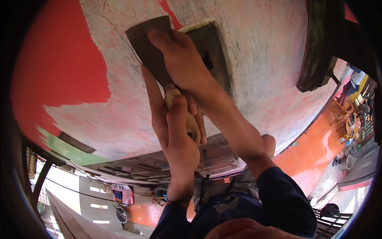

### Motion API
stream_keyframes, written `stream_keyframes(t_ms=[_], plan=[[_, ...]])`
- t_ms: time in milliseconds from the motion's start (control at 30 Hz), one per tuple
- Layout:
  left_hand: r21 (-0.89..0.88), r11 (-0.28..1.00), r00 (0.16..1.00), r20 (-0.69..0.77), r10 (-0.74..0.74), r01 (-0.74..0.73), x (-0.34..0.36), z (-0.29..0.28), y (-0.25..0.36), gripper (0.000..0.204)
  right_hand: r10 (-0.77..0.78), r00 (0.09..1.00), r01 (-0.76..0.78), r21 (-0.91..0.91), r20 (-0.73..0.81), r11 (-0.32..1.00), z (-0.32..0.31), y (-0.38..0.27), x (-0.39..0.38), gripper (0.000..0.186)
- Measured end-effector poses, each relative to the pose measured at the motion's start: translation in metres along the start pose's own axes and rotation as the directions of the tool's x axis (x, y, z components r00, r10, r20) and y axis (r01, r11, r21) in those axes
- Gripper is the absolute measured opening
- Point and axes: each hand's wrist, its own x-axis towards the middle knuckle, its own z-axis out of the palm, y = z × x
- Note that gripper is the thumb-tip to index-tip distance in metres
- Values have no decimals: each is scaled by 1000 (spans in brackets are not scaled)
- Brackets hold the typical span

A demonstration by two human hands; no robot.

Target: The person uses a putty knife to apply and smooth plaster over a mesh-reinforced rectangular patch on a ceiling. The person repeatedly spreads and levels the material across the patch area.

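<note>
A wide-bladed paint scraper (pixel 148 51) with a worn wooden handle is held up against the wall, its broad edge toward the upper left. My left hand (pixel 177 143) is wrapped round the handle, thumb along the top. Higher up, my right hand (pixel 181 59) grips the dark metal blade, its thumb lying flat on the face; its other fingers are mostly hidden. Behind them is a patchy wall (pixel 262 59), whitish with faded red streaks. Beside my right wrist, a dark rectangular recess (pixel 221 55) is set into this wall. Whether the edge touches the wall, I cannot tell.
Solid red paint (pixel 59 67) covers the wall at left, with green below. A dark wooden beam (pixel 318 47) juts in at upper right. Below are a slatted wooden panel (pixel 139 165) and an orange tiled floor (pixel 308 159). Wooden chairs (pixel 338 109) and people are far right.
</note>
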Motion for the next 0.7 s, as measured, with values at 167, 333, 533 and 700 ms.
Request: stream_keyframes(t_ms=[167, 333, 533, 700], plan=[[-44, 999, 999, 38, 7, -5, -2, -1, 2, 70, 41, 999, -39, 36, -31, 999, 4, 1, -5, 37], [-13, 1000, 1000, 13, -3, 3, 10, 1, 7, 69, -55, 998, 55, -6, 25, 998, 4, -5, 7, 36], [-41, 994, 994, -12, -106, 105, 10, 1, 7, 69, 37, 999, -36, 24, -35, 999, 9, -5, 10, 35], [-106, 986, 987, 82, 136, -127, 14, 4, 9, 71, -43, 999, 43, 15, 33, 999, 9, -13, 14, 36]])
